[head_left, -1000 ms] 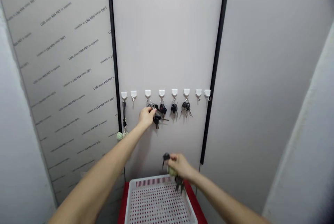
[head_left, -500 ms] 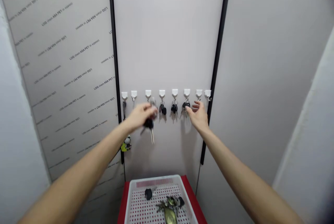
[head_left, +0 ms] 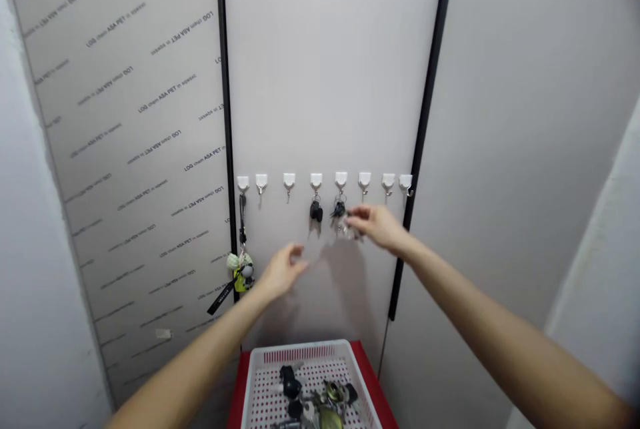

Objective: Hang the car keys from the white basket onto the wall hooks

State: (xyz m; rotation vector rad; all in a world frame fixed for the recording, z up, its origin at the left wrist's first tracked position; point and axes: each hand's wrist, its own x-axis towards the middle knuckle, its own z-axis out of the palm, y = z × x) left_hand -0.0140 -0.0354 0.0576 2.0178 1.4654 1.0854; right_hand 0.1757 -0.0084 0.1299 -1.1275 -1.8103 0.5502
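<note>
My right hand (head_left: pixel 380 225) is closed on a blurred bunch of keys (head_left: pixel 350 229), held off the wall just right of a hanging bunch of black-headed keys (head_left: pixel 339 207). Another key bunch (head_left: pixel 316 211) hangs one hook further left. Below these, my left hand (head_left: pixel 283 272) is in the air with thumb and fingers apart, nothing in it. Under both hands is a white plastic basket (head_left: pixel 300 353), where black-headed keys (head_left: pixel 291 385) and a brass-coloured piece (head_left: pixel 330 419) lie among other keys.
Several white hooks (head_left: pixel 289 180) run in a row across the wall panel. On the leftmost hangs a dark strap (head_left: pixel 243 219) with charms (head_left: pixel 245 270) and a black tag (head_left: pixel 225 292). Black vertical strips (head_left: pixel 431 89) flank the panel. The basket stands on a red surface (head_left: pixel 242 375).
My left hand has let go of its keys and moved down from the hooks; more keys lie in the basket. My right hand has taken a bunch off its hook and moved slightly left.
</note>
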